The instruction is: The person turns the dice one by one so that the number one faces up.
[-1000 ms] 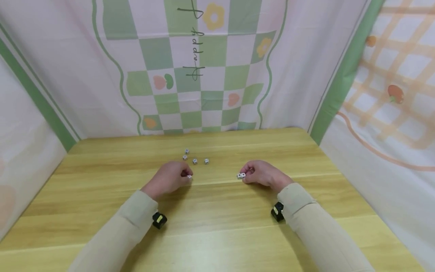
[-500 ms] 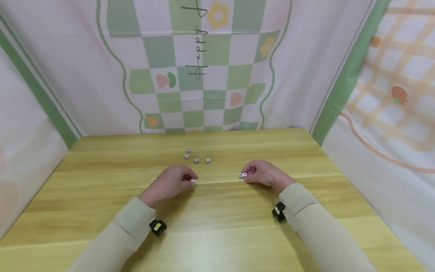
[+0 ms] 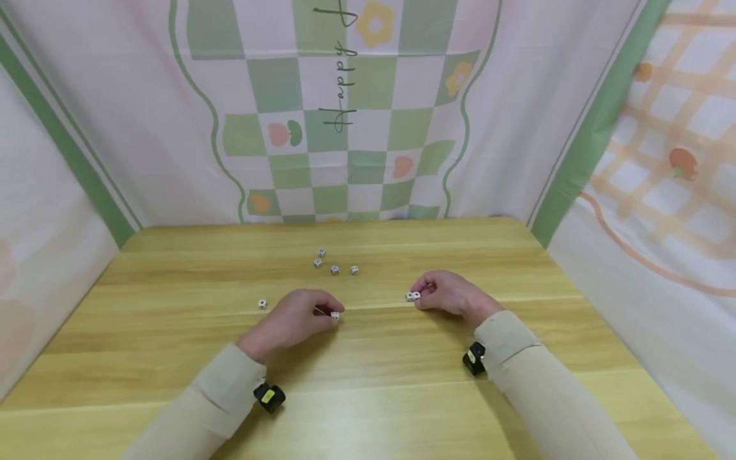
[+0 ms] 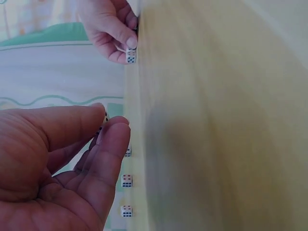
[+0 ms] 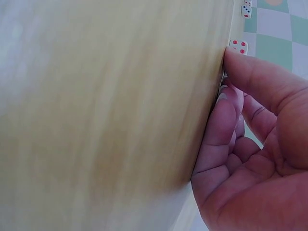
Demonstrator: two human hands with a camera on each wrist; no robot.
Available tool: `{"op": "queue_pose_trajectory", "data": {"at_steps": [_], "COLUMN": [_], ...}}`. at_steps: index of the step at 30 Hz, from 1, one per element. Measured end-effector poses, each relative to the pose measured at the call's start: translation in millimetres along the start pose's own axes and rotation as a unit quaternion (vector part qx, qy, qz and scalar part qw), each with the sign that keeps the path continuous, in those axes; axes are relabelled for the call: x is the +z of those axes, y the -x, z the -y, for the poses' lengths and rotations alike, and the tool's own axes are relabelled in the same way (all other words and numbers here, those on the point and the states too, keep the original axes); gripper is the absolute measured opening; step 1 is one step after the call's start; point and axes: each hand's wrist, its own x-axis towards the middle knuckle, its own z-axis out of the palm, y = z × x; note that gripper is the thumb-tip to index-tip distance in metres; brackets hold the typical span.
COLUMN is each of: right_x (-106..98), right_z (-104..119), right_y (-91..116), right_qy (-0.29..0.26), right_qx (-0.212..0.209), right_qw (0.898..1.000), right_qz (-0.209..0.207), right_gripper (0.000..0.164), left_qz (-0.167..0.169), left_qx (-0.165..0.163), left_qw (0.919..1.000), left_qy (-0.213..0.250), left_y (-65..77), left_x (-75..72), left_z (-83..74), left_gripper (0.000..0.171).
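My left hand pinches a small white die between thumb and fingertips, close to the tabletop. In the left wrist view that die is mostly hidden by the fingertips. Across from it, my right hand holds two white dice side by side, the outer die projecting to the left of the fingers. In the right wrist view a die with red pips shows beyond the thumb tip. Whether the pair touches the table cannot be told.
Several dice lie loose farther back on the wooden table, among them a die at the right of that group. One more die sits left of my left hand. A patterned curtain hangs behind the table's back edge.
My left hand has moved toward me and slightly right with its die, uncovering a lone die on its left. My right hand stays in place with the pair; the head view shifts slightly.
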Motion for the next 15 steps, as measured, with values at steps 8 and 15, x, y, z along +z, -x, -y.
{"op": "queue_pose_trajectory", "data": {"at_steps": [8, 15], "right_x": [-0.7, -0.6], "right_z": [-2.7, -0.9], "right_y": [1.1, -2.0], "right_qy": [-0.001, -0.006], "right_qx": [0.001, -0.003], "right_qw": [1.000, 1.000], "right_qz": [-0.004, 0.003], "right_gripper": [0.024, 0.022], "left_qz": [0.019, 0.018], "left_qx": [0.003, -0.010], "left_qw": [0.9994, 0.9986], "left_qy": [0.029, 0.048], "left_y": [2.8, 6.1], "left_x": [7.6, 7.4], "left_z": [-1.3, -0.2], "left_gripper": [0.020, 0.016]}}
